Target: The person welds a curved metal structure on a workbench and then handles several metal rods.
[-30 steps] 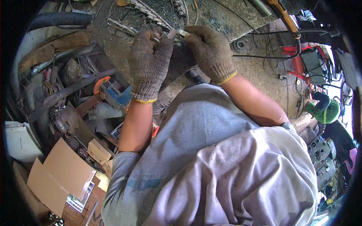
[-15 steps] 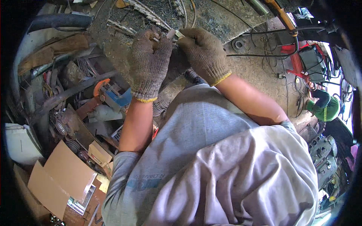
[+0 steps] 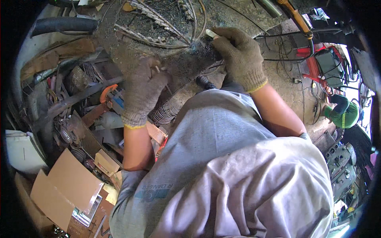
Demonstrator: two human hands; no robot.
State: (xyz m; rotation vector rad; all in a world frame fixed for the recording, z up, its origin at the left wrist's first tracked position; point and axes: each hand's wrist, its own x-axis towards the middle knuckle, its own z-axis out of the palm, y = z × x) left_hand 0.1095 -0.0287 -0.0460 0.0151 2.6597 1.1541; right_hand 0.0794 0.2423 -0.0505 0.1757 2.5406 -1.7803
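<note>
Both my hands wear dirty brown knitted gloves with yellow cuffs. My right hand (image 3: 240,55) is closed, thumb and forefinger pinching a small whitish piece (image 3: 211,34) with a rounded end. Lower and to the left, my left hand (image 3: 145,85) is slightly blurred with its fingers curled in. What it grips is too small and hidden to name. Beyond the hands, bent metal rods (image 3: 160,22) carrying rows of pale, bead-like pieces lie on the dark, grimy work surface (image 3: 228,18). The rods meet between and above my hands.
Scrap metal and an orange-and-blue tool (image 3: 113,97) crowd the left side, above cardboard sheets (image 3: 69,182). A dark hose (image 3: 63,24) lies at upper left. To the right are an orange-handled tool (image 3: 295,18) with a cable, a red-framed machine (image 3: 329,65) and a green object (image 3: 344,113).
My hands, close together before, have moved apart: the left down and leftward, the right to the right with the whitish piece. The rods' meeting point now shows between them.
</note>
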